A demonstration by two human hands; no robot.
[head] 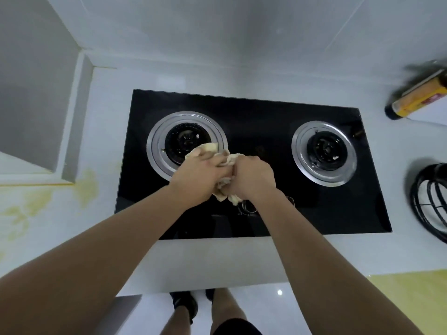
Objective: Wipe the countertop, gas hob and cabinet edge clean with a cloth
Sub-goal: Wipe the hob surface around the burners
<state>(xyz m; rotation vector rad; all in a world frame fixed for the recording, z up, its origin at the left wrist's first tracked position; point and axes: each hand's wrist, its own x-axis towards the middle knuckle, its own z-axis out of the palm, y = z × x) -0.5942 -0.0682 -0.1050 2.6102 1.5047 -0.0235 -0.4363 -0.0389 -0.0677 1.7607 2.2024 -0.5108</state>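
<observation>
A black glass gas hob [254, 122] with two round burners is set into the white countertop [101, 228]. A beige cloth [210, 149] is bunched up above the hob's middle, near the left burner [186, 143]. My left hand [196, 177] grips one end of the cloth and my right hand [251, 175] grips the other end, the two fists close together. Part of the cloth hangs below my hands, over the hob's knobs. The cabinet edge [212, 264] runs below the hob's front.
A dark bottle with a yellow label [418, 95] stands on the counter at the right. Black pan supports [433, 201] lie at the right edge. Yellow stains [36, 204] mark the counter at the left. A recessed grey box [36, 93] fills the left corner.
</observation>
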